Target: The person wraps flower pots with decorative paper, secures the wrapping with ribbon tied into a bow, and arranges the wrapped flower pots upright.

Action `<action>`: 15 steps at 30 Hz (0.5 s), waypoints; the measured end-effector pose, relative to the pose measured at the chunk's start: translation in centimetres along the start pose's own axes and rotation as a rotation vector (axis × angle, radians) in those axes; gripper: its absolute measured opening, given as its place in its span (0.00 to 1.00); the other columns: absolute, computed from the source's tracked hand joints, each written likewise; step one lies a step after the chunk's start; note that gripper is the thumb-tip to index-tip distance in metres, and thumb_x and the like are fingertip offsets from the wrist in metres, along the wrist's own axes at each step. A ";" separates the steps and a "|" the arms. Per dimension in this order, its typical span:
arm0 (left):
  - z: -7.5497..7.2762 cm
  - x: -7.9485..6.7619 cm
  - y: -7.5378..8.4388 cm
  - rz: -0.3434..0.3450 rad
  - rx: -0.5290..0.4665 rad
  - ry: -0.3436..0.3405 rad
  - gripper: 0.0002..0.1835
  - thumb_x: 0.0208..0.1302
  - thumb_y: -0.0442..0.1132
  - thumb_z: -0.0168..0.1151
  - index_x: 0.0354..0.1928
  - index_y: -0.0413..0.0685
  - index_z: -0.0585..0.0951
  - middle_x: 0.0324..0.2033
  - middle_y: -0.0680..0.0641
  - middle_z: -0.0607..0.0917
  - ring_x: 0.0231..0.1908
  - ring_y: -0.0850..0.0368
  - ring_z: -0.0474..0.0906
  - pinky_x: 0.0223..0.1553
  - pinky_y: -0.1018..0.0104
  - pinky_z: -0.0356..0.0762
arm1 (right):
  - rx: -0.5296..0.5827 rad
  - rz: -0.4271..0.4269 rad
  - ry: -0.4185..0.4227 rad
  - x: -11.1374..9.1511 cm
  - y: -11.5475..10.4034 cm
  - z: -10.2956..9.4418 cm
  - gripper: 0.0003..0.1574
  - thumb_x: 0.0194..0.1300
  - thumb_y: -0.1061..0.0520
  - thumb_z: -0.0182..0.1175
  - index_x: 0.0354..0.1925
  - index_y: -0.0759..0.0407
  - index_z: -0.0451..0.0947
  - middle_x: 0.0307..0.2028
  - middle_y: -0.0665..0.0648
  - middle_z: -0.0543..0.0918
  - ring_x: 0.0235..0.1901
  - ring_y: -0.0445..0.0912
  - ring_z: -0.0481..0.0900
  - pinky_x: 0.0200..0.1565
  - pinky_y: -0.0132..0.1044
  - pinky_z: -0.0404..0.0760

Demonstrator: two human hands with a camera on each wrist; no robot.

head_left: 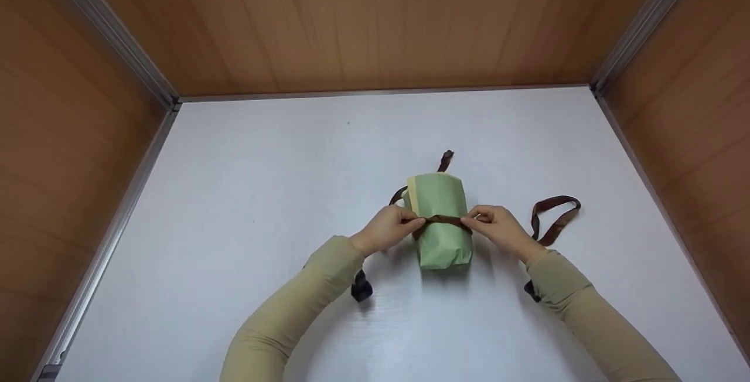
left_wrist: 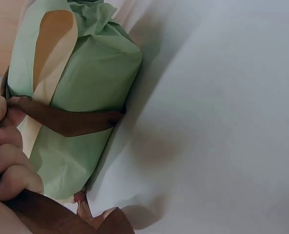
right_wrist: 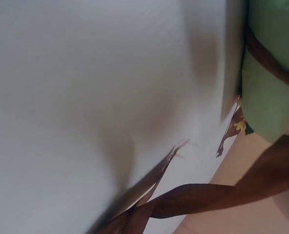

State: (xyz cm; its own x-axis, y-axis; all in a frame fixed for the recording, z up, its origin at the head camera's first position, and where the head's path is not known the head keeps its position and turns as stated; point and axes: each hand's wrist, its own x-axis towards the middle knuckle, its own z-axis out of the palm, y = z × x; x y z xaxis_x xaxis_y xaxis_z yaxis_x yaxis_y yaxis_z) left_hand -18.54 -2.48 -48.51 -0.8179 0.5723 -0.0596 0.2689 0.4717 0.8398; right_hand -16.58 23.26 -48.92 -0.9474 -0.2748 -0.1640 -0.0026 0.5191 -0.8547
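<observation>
A green paper-wrapped bundle (head_left: 439, 194) with a pale yellow inner edge lies on the white table. A brown ribbon (head_left: 443, 219) crosses its middle and bends round the side in the left wrist view. My left hand (head_left: 387, 227) pinches the ribbon at the bundle's left edge, fingers curled in the left wrist view. At the right edge my right hand (head_left: 501, 229) pinches the ribbon between thumb and finger. In the right wrist view a twisted length of ribbon (right_wrist: 198, 200) trails from the hand, which is mostly out of that frame.
A ribbon tail (head_left: 556, 221) loops on the table right of the right hand. Something brown (head_left: 446, 160) sticks out past the bundle's far end. Wooden panels (head_left: 375, 24) enclose the white table (head_left: 263, 165) at the back and both sides.
</observation>
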 end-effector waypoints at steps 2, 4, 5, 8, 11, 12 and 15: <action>-0.1 -0.1 -0.1 -0.005 -0.009 -0.015 0.20 0.70 0.41 0.53 0.24 0.34 0.80 0.12 0.56 0.62 0.15 0.64 0.56 0.20 0.73 0.57 | 0.001 -0.021 0.009 0.1 0.3 -0.2 0.16 0.65 0.49 0.60 0.34 0.63 0.82 0.23 0.49 0.78 0.25 0.39 0.67 0.32 0.31 0.67; -0.2 -0.2 -0.3 -0.016 -0.015 -0.015 0.21 0.71 0.40 0.52 0.24 0.31 0.79 0.12 0.57 0.59 0.15 0.64 0.55 0.20 0.72 0.55 | 0.021 -0.042 0.016 0.2 0.6 -0.4 0.15 0.65 0.52 0.60 0.33 0.64 0.83 0.29 0.52 0.83 0.29 0.38 0.70 0.35 0.31 0.69; -0.3 -0.2 -0.3 -0.021 -0.018 -0.010 0.20 0.70 0.40 0.52 0.24 0.31 0.80 0.12 0.56 0.59 0.16 0.63 0.54 0.21 0.72 0.55 | 0.021 -0.049 0.021 0.2 0.7 -0.5 0.15 0.65 0.53 0.60 0.33 0.65 0.83 0.30 0.54 0.83 0.29 0.37 0.70 0.35 0.31 0.70; -0.5 -0.4 -0.5 -0.044 -0.041 -0.002 0.17 0.70 0.38 0.53 0.29 0.35 0.85 0.15 0.51 0.75 0.18 0.63 0.57 0.23 0.71 0.56 | 0.017 -0.049 0.044 -0.3 0.3 -0.9 0.14 0.66 0.57 0.59 0.34 0.70 0.82 0.31 0.57 0.84 0.29 0.36 0.71 0.35 0.30 0.70; -0.7 -0.7 -0.7 -0.048 -0.058 0.001 0.14 0.69 0.36 0.53 0.34 0.38 0.87 0.27 0.40 0.85 0.20 0.63 0.57 0.26 0.71 0.59 | -0.002 -0.053 0.063 -0.5 0.8 -1.2 0.13 0.65 0.59 0.60 0.34 0.71 0.82 0.29 0.56 0.83 0.27 0.37 0.69 0.32 0.30 0.69; -0.7 -0.9 -0.7 -0.050 -0.060 0.000 0.14 0.69 0.36 0.53 0.34 0.38 0.87 0.30 0.39 0.86 0.20 0.63 0.57 0.27 0.71 0.59 | -0.016 -0.054 0.065 -0.6 0.9 -1.2 0.13 0.65 0.59 0.60 0.34 0.71 0.83 0.29 0.56 0.83 0.27 0.37 0.69 0.31 0.30 0.69; -0.8 -1.2 -0.5 -0.050 -0.038 0.006 0.15 0.69 0.36 0.53 0.31 0.36 0.86 0.19 0.42 0.80 0.18 0.63 0.56 0.25 0.71 0.59 | -0.058 -0.070 0.080 -0.2 1.9 -1.5 0.11 0.64 0.59 0.61 0.34 0.69 0.84 0.28 0.55 0.82 0.25 0.37 0.68 0.29 0.29 0.68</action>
State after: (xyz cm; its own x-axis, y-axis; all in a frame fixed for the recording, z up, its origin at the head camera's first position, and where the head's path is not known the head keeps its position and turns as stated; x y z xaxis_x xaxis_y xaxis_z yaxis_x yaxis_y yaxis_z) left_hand -18.15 -3.96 -48.43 -0.8327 0.5449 -0.0986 0.2088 0.4738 0.8555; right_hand -16.84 25.55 -49.71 -0.9668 -0.2479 -0.0627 -0.0865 0.5477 -0.8322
